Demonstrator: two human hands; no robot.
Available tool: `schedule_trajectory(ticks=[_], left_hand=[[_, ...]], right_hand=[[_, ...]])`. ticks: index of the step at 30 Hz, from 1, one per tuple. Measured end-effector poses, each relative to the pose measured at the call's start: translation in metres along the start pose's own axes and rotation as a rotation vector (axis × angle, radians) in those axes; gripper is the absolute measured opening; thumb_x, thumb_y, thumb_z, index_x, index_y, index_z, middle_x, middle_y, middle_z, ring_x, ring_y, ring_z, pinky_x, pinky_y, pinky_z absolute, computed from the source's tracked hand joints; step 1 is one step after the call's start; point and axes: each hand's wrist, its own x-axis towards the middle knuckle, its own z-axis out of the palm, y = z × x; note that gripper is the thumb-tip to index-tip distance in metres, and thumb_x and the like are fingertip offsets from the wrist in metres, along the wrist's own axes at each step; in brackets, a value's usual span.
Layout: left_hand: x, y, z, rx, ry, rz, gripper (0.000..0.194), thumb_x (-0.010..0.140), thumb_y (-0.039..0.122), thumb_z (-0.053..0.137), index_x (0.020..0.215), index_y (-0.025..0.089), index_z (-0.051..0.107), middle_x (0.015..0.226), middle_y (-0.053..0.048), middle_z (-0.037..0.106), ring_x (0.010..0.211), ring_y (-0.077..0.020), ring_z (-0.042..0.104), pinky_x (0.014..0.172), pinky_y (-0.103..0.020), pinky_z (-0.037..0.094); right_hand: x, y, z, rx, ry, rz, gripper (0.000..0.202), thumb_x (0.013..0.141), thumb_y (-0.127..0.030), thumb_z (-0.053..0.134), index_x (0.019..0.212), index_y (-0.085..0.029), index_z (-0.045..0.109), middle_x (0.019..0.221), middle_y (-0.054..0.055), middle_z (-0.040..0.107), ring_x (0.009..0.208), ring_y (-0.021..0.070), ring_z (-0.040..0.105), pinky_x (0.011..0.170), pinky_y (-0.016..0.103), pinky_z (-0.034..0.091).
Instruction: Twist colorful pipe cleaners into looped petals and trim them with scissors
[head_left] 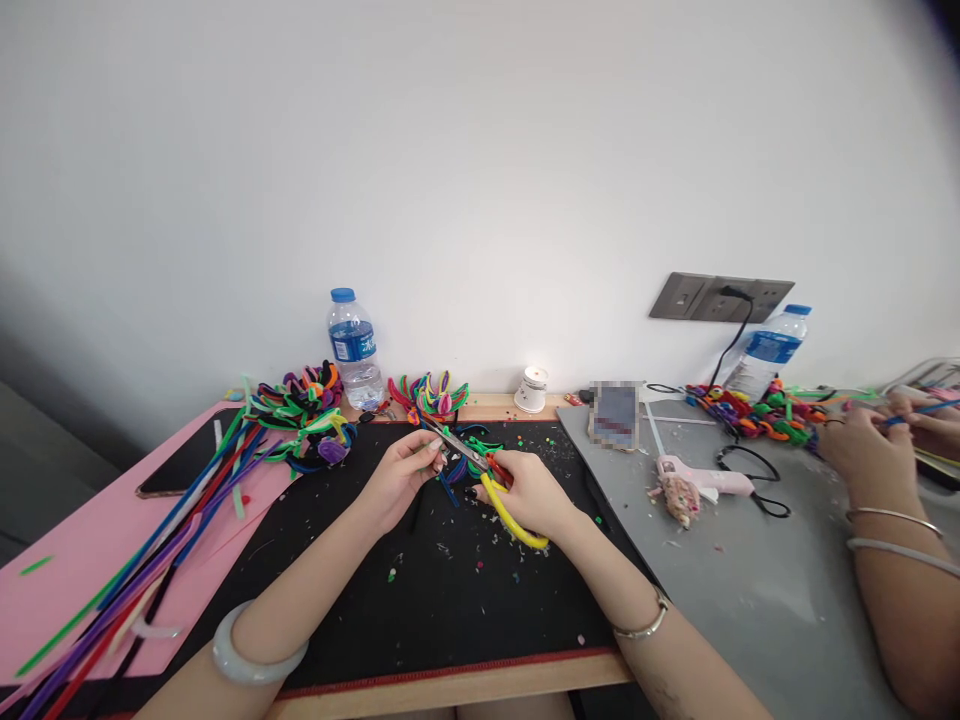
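Your R hand (pixel 536 490) grips yellow-handled metal scissors (pixel 478 464) over flat blk mat (pixel 450 620); can't tell grip of L hand (pixel 401 478) nr blades (pixel 457 446).

The head view looks forward and down over the black mat (pixel 360 620), facing the wall (pixel 480 160).

Black mat (pixel 375 630): front part is passable.
Pink sheet (pixel 82 580): pipe cleaners (pixel 142 592) block passage.
Gray mat (pixel 735 600): glue gun (pixel 724 485) obstructs.
Wall (pixel 450 200): water bottle (pixel 354 350) and paper cup (pixel 532 392) stand before.
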Motion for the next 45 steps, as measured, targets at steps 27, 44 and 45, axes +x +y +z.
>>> schedule_trajectory(ticks=[27,44,45], left_hand=[[-0.006,0.001,0.003,-0.224,-0.127,-0.111,0.017,0.067,0.022,0.068,0.071,0.017,0.052,0.054,0.004,0.045,0.044,-0.0042,0.035,0.048,-0.019,0.03],[-0.002,-0.007,0.008,-0.024,0.055,0.059,0.014,0.072,0.025,0.063,0.07,0.016,0.052,0.065,0.004,0.049,0.046,-0.0026,0.035,0.048,-0.016,0.033],[-0.002,-0.007,0.008,-0.022,0.055,0.058,0.015,0.072,0.026,0.063,0.07,0.016,0.052,0.065,0.004,0.049,0.046,-0.0027,0.035,0.048,-0.016,0.033]], right_hand=[[0.001,-0.002,-0.01,-0.032,0.019,-0.05,0.041,0.066,-0.043,0.063,0.096,-0.018,0.05,0.088,0.002,0.052,0.076,0.0145,0.051,0.067,0.025,0.037],[-0.001,-0.003,0.003,-0.141,0.022,0.105,0.038,0.065,-0.05,0.062,0.082,-0.019,0.047,0.08,0.001,0.05,0.071,0.0141,0.05,0.058,0.023,0.031],[-0.001,-0.003,0.003,-0.141,0.028,0.106,0.038,0.065,-0.05,0.062,0.081,-0.019,0.047,0.079,0.001,0.05,0.07,0.0137,0.049,0.057,0.023,0.031]])
